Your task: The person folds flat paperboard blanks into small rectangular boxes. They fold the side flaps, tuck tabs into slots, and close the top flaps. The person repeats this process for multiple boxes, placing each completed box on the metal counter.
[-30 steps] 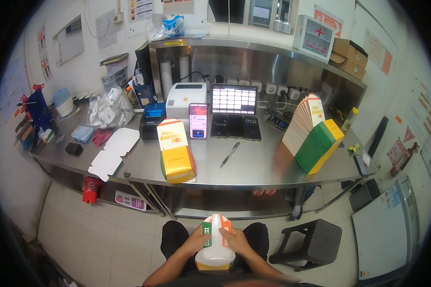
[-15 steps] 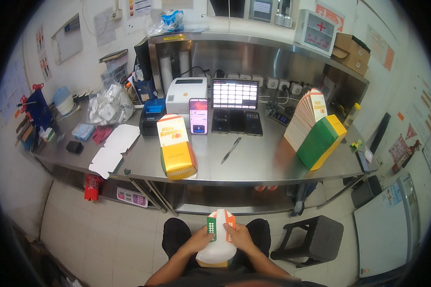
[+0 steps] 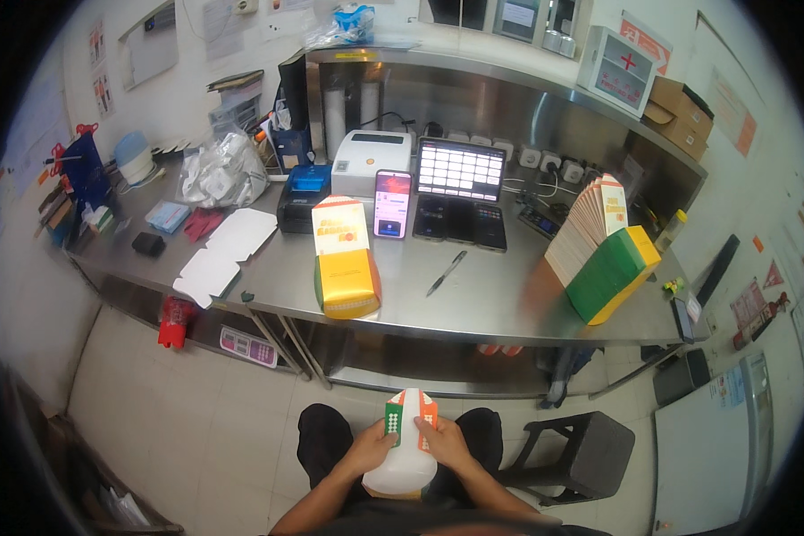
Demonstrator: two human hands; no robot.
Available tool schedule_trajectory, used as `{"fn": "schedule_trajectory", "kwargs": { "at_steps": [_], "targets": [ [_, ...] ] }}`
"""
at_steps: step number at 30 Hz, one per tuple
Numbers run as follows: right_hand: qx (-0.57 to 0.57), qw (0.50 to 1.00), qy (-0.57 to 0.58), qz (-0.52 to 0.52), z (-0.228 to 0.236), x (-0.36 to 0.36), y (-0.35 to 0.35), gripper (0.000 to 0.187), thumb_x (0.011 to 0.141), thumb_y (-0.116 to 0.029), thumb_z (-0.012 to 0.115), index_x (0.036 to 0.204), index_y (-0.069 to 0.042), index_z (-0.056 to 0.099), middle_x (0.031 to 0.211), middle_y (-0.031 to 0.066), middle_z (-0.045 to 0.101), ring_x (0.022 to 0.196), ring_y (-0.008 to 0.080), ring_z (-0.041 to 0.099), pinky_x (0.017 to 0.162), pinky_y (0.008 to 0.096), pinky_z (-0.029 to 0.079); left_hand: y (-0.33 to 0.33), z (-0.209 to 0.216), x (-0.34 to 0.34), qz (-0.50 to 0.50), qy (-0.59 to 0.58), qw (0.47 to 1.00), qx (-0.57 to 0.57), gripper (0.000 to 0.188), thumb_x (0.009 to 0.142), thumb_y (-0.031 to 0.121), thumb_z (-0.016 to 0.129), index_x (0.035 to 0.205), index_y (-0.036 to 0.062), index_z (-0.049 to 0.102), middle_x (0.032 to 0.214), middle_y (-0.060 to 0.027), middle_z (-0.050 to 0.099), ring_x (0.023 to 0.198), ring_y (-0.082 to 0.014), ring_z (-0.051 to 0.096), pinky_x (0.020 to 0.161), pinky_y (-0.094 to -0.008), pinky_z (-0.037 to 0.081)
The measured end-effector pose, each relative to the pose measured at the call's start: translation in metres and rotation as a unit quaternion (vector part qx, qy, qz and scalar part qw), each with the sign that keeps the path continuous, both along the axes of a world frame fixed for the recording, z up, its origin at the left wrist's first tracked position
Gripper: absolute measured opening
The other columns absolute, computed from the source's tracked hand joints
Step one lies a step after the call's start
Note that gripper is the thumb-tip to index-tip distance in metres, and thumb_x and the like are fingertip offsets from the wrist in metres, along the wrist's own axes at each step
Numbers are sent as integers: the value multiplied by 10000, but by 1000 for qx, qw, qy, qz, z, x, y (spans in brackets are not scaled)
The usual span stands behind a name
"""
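Observation:
Low in front of my lap, between my knees, I hold a paperboard food carton (image 3: 402, 464). Its white face is toward me, with a green dotted flap on the left and an orange dotted flap on the right. My left hand (image 3: 371, 448) is closed on the green side, thumb on top. On the orange side my right hand (image 3: 445, 444) grips the same way. Both sets of fingers are partly hidden beneath the carton. Ahead on the steel table (image 3: 473, 308) stands a yellow and green carton (image 3: 348, 275) with a printed white back panel.
A fanned stack of cartons (image 3: 576, 237) leans in a green and yellow box (image 3: 603, 277) at right. A pen (image 3: 447, 273), a phone (image 3: 392, 205), a tablet (image 3: 461, 170), a label printer (image 3: 372, 165) and flat white card (image 3: 228, 255) lie around. A dark stool (image 3: 585, 456) stands to my right.
The head view has shifted, so the table's things sit a little higher and mostly further right in the picture. Both hands keep their hold on the carton, almost unmoved.

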State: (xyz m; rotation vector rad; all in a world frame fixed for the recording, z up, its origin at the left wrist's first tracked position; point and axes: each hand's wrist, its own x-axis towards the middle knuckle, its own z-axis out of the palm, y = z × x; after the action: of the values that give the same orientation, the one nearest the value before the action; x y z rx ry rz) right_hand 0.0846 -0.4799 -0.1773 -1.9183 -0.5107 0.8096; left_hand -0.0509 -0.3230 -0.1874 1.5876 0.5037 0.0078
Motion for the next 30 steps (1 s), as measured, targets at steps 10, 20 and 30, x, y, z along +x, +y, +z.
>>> {"fn": "schedule_trajectory", "kwargs": {
  "at_steps": [10, 20, 30],
  "targets": [
    [-26, 997, -14, 78, -10, -11, -16, 452, 1052, -452, 611, 1084, -26, 759, 883, 147, 769, 836, 252, 755, 773, 395, 561, -29, -21, -27, 78, 21, 995, 53, 336, 1053, 221, 566, 1323, 25, 597, 1122, -222, 744, 1059, -335, 737, 925, -423, 545],
    [-10, 993, 38, 114, -20, -31, -30, 460, 1050, -459, 621, 1117, -28, 766, 932, 185, 775, 878, 293, 765, 815, 407, 572, -41, -19, -43, 183, 7, 980, -77, 272, 1093, 189, 556, 1220, 6, 713, 992, -45, 753, 916, -96, 677, 824, -309, 541],
    [-69, 986, 22, 150, -16, -30, -32, 434, 1034, -440, 646, 1112, -32, 773, 940, 190, 775, 882, 319, 765, 813, 423, 570, -38, -22, -44, 136, 26, 990, -24, 248, 1051, 131, 554, 1214, -13, 673, 1039, -74, 739, 929, -132, 672, 857, -325, 535]
  ]
}}
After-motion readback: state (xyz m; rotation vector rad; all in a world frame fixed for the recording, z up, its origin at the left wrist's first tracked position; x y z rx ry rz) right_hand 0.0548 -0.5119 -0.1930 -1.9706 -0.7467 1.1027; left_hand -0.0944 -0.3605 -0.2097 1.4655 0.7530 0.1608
